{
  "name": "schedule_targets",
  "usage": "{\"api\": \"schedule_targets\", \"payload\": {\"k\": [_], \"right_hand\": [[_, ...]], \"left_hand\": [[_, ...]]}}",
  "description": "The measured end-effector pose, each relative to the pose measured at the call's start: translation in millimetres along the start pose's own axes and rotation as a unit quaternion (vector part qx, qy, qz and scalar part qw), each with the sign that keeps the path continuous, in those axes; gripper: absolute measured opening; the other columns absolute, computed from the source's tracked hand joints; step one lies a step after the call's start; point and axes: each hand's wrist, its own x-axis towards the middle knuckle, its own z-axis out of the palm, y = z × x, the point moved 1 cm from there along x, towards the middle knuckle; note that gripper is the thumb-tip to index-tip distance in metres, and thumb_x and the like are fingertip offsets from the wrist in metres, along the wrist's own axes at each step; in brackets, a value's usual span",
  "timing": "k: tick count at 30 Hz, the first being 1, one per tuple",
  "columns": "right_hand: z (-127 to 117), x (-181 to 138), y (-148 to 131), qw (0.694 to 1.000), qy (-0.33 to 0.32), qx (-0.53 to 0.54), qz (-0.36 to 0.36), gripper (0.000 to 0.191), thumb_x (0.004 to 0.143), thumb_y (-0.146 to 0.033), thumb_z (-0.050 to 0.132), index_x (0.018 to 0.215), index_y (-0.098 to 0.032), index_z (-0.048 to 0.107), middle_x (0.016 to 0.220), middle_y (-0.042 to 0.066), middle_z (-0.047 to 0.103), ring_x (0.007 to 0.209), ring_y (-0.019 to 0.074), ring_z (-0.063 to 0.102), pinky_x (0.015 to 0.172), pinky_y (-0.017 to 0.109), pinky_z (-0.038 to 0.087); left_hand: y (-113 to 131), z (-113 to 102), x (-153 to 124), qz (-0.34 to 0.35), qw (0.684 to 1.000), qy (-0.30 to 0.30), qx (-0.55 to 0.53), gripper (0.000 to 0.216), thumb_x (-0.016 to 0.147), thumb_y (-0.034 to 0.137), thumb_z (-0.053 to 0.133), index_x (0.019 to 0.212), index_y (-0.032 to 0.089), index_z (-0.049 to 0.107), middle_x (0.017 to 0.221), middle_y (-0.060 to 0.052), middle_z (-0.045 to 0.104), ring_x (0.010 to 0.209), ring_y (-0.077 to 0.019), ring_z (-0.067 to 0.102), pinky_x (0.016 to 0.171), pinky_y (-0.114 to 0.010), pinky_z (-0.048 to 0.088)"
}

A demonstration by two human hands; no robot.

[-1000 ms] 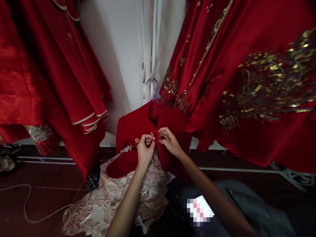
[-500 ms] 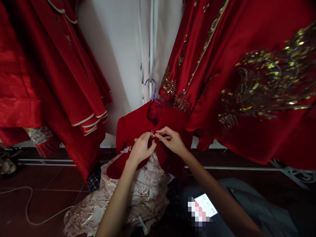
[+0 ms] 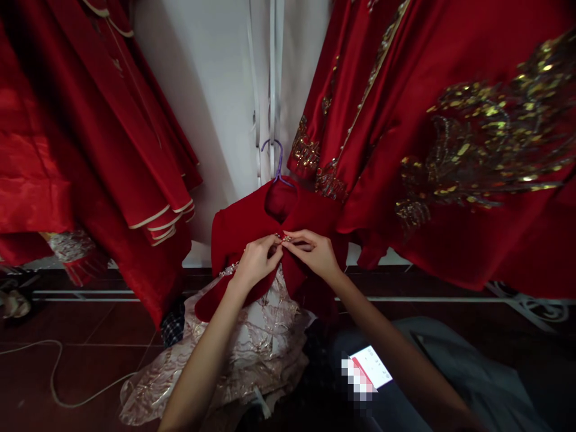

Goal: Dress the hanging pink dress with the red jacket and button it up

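Observation:
A short red jacket (image 3: pixel 243 216) hangs on a purple hanger (image 3: pixel 279 163) in front of me. At the middle of its front, just below the neckline, is a small beaded fastening (image 3: pixel 287 238). My left hand (image 3: pixel 257 261) pinches the jacket's front edge there from the left. From the right, my right hand (image 3: pixel 317 252) is closed in a pinch on the fastening, fingertips nearly touching those of the left. Fingers partly hide the fastening, so whether it is joined cannot be told. Beaded trim (image 3: pixel 228 270) shows beside my left wrist.
A pale, gold-patterned garment (image 3: pixel 265 336) spreads below the jacket. Red garments (image 3: pixel 148 180) hang at left, and a red sequinned garment (image 3: pixel 468 240) at right. A lit phone (image 3: pixel 375 367) lies below my right forearm. A white cable (image 3: pixel 54 375) crosses the tiled floor.
My right fingertips have shifted slightly at the fastening, and both hands have drawn a little closer together. The view has moved slightly. Both hands stay at the jacket's front.

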Motion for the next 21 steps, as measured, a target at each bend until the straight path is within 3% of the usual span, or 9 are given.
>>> {"api": "schedule_targets", "payload": {"k": [6,10,13,17,21], "right_hand": [[8.1,0.1,1.4,0.999,-0.011,-0.03,-0.026,0.028,0.074,-0.028,0.061,0.101,-0.021,0.061,0.091,0.004,0.06,0.081,0.0142,0.06,0.066,0.026,0.055],[14.7,-16.8,10.2,1.0,0.009,-0.024,0.01,0.051,0.075,-0.035,0.062,0.121,-0.022,0.041,0.103,0.007,0.056,0.083,0.0156,0.06,0.068,0.029,0.053],[10.4,-41.2,21.6,0.998,0.015,-0.029,0.047,0.062,0.069,-0.036,0.068,0.118,-0.022,0.034,0.102,0.007,0.055,0.087,0.0187,0.06,0.076,0.034,0.052],[-9.2,-70.2,25.3,0.991,0.026,-0.033,0.126,0.036,0.073,-0.039,0.064,0.096,-0.023,0.042,0.092,0.005,0.058,0.086,0.021,0.061,0.074,0.035,0.051],[-26.3,-78.9,8.0,0.981,0.057,0.041,0.179,0.033,0.071,-0.04,0.066,0.091,-0.024,0.045,0.08,0.001,0.057,0.068,0.0167,0.058,0.058,0.028,0.05]], "left_hand": [[0.3,2.3,5.7,0.028,0.999,-0.027,-0.005,0.008,0.084,0.022,0.046,0.082,0.02,0.054,0.083,-0.003,0.058,0.077,-0.0147,0.055,0.073,-0.026,0.044],[-1.6,12.6,-4.7,0.008,0.994,-0.006,-0.11,0.028,0.08,0.014,0.047,0.107,0.02,0.048,0.104,-0.006,0.054,0.095,-0.0158,0.054,0.087,-0.03,0.043],[-2.7,19.7,-27.3,-0.028,0.989,-0.016,-0.141,0.05,0.077,0.01,0.048,0.125,0.024,0.039,0.12,-0.009,0.046,0.103,-0.0163,0.05,0.093,-0.033,0.041],[-11.9,26.0,-64.6,-0.12,0.992,0.016,-0.022,0.068,0.069,0.01,0.057,0.13,0.029,0.037,0.124,-0.008,0.04,0.114,-0.0235,0.043,0.097,-0.043,0.035],[-32.5,25.6,-92.4,-0.179,0.979,0.077,0.06,0.05,0.068,0.007,0.054,0.114,0.026,0.052,0.112,-0.008,0.047,0.111,-0.0252,0.045,0.094,-0.044,0.037]]}}
